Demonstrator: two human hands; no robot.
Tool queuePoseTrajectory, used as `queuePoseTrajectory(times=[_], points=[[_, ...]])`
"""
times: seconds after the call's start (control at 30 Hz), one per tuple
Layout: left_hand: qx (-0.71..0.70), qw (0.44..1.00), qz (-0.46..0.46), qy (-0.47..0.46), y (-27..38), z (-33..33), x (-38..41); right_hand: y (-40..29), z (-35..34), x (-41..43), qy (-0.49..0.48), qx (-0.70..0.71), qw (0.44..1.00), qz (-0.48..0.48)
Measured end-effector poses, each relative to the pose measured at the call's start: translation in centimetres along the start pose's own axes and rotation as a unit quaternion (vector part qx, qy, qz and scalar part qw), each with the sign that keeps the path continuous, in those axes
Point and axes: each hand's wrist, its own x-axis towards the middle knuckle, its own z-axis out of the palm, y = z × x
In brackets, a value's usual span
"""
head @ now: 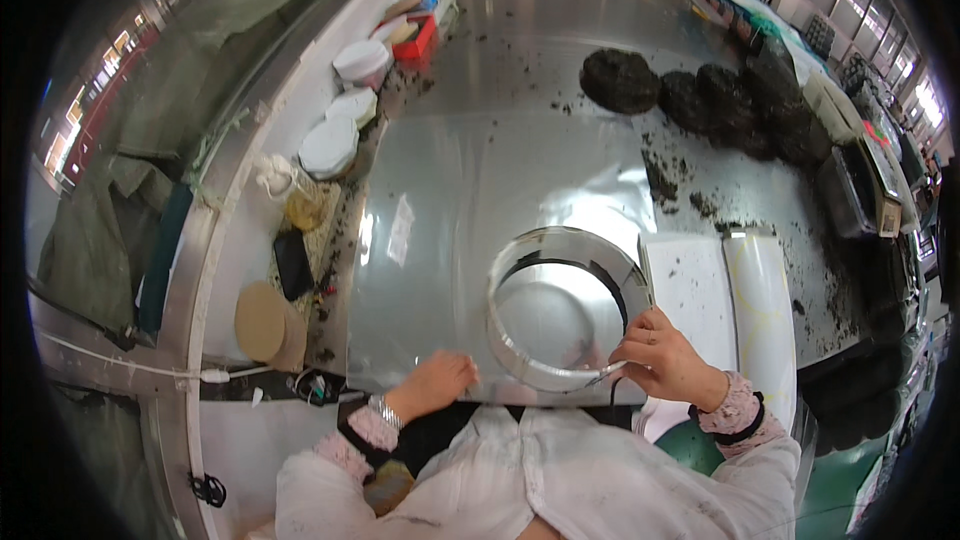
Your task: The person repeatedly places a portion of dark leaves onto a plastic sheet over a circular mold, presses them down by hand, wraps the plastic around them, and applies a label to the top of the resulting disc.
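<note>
A wide, shiny metal ring [517, 367] rests on a smooth metal sheet [427, 240] right in front of me. Inside its wall runs a dark band, broken in places. My right hand [664, 356] pinches the ring's right side near the front, where a thin dark strip or cord hangs below the fingers. Over the sheet's front edge lies my left hand [439, 384], fingers curled and apart from the ring; its palm side is hidden. Beside my right hand are a white sheet [690, 277] and a rolled clear plastic sheet [759, 315].
Dark fibrous bundles [619, 81] sit at the back right, with dark scraps scattered around. Along the left wall stand round white stacks [330, 146], a red box [414, 41], a black phone-like slab [292, 264] and a tan round stack [262, 322]. A cable [135, 365] runs at lower left.
</note>
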Motion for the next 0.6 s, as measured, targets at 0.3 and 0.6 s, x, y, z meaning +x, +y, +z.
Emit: queuePoseTrajectory(times=[0.3,0.6], points=[[0.014,0.992,0.037,0.124,4.0,-12.9,9.8,2.3,9.4,0.0,-0.052,-0.050,0.996,-0.052],[0.049,0.972,-0.227,0.026,0.0,-1.4,-1.0,1.9,4.2,3.6,-0.007,0.438,0.865,0.243]])
